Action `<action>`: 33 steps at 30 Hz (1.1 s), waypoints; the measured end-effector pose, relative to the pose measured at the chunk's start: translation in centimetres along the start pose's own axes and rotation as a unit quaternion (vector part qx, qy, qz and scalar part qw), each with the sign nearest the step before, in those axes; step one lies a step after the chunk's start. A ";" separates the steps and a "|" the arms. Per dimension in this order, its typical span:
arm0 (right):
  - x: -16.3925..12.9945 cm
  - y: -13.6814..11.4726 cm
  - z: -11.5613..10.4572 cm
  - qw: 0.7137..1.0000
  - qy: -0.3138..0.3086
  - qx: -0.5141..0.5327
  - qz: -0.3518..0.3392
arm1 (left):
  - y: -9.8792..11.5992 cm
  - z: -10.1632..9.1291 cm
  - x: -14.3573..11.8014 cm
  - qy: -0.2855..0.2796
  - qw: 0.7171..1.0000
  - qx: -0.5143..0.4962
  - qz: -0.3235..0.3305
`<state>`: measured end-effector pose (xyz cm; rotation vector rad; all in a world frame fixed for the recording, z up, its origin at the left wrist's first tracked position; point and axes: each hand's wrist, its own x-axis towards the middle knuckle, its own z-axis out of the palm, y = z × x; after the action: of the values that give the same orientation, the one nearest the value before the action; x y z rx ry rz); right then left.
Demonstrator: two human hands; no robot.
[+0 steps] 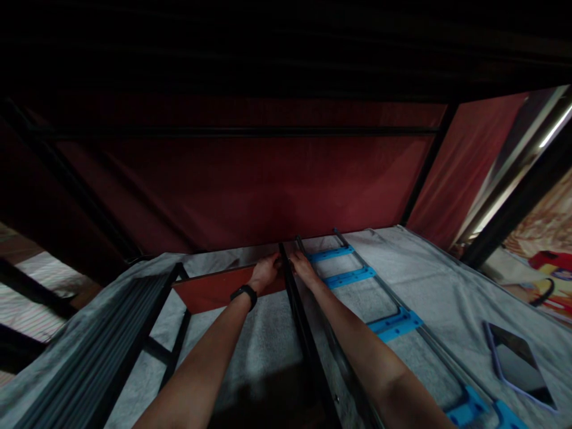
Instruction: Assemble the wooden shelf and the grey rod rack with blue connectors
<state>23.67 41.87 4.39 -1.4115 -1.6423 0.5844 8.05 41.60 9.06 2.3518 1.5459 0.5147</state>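
Both hands are at the far end of a long black metal bar that runs away from me between my forearms. My left hand, with a black band on its wrist, is closed at the bar's left side, where a reddish-brown board meets it; the fingertips are too dark to show what they pinch. From the right side, my right hand has its fingers bent against the same bar. The board spans from the bar to a black slatted frame on the left.
A metal rack with blue plastic cross pieces lies right of my right arm. Farther right is a phone on the grey cloth. Red fabric and black posts enclose the space, with a dark surface low overhead.
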 end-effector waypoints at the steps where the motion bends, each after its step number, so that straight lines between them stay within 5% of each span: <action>1: 0.0 0.0 0.1 1.000 0.001 -0.002 0.009 | 0.0 0.0 0.0 -0.001 1.000 0.000 0.000; 11: 0.4 0.2 0.0 0.999 -0.025 -0.033 0.000 | 0.0 0.1 0.1 -0.002 1.000 -0.003 -0.001; 21: 1.0 -0.5 0.5 0.997 0.000 0.007 0.080 | -0.3 0.4 0.2 0.005 1.000 -0.002 0.006; 33: 0.4 -0.3 -0.2 0.999 -0.022 -0.012 0.043 | -0.2 0.2 0.0 0.004 1.000 0.000 0.004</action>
<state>23.65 42.13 4.87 -1.5013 -1.6338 0.6512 7.96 41.71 8.76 2.3584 1.5413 0.5281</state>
